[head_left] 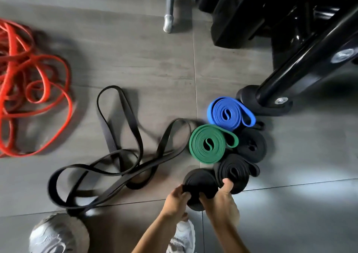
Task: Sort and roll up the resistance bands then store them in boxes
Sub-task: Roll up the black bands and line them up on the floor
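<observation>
While the left hand (175, 198) and right hand (219, 200) both clasped a coiled black rubber band roll (200, 183) low over the grey tiled floor (155, 59), two more black rolls, a green roll (208, 144) and a blue roll (226, 114) sat just beyond; loose black bands (116, 156) and tangled red bands (29, 90) sprawled leftward.

Single head-worn view looks steeply down, close above the grey floor (135, 59).
</observation>
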Tool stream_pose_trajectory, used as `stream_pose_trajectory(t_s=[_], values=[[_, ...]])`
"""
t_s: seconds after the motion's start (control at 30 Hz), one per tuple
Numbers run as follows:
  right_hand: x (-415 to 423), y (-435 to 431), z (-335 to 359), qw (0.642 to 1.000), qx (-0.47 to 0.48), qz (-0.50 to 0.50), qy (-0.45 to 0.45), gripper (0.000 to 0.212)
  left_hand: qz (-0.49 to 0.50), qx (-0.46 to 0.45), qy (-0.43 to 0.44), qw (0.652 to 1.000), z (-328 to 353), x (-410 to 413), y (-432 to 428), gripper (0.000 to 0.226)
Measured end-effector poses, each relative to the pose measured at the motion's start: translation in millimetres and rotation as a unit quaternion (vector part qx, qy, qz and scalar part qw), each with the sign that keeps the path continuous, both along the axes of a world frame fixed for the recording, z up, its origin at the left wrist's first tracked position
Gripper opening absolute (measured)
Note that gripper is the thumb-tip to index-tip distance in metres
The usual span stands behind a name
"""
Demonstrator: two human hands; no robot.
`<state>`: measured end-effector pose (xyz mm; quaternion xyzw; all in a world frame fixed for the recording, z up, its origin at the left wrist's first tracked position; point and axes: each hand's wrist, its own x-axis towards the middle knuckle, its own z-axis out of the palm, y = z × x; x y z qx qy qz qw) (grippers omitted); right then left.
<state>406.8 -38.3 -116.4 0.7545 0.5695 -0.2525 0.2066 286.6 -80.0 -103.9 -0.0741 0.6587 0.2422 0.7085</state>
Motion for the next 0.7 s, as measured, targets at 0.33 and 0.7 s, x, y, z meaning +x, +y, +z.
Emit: stream_pose_trajectory(t_s=[0.33,0.7], values=[[-8.7,33.3,33.5,0.986,0.012,0.157,-0.062,0.051,0.028,0.057,0.184,0.981,8.3,-35.9,-2.9,0.013],[-120.5,28.2,0.1,0.849,0.073,0.499,0.157,0.035,-0.143,0.103,0.396,0.901,-1.7,-88.0,-29.8,0.044]])
